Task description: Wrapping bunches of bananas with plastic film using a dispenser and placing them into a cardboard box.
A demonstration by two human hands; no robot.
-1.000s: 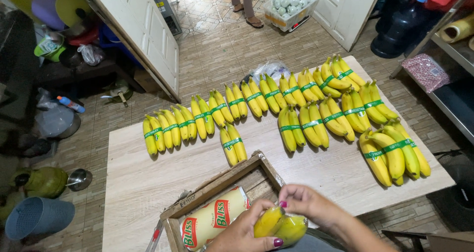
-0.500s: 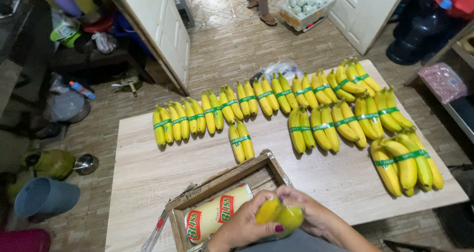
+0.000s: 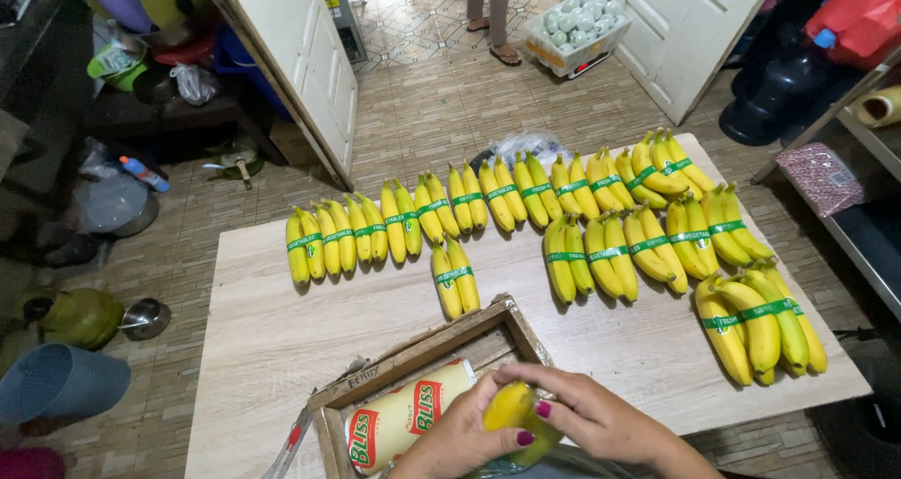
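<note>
Gripping one unbanded banana (image 3: 511, 409) over the box (image 3: 427, 362), both hands (image 3: 535, 427) are working while many banded bunches (image 3: 601, 254) are lying finished on the tabletop (image 3: 272, 338).

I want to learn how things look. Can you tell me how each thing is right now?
left hand: wrapped around the banana.
right hand: gripping the banana.
banana: yellow, held in both hands.
wooden frame: lying flat on the table.
table: covered with fruit.
banana bunches: laid in rows, banded with green tape.
white door: open.
</note>
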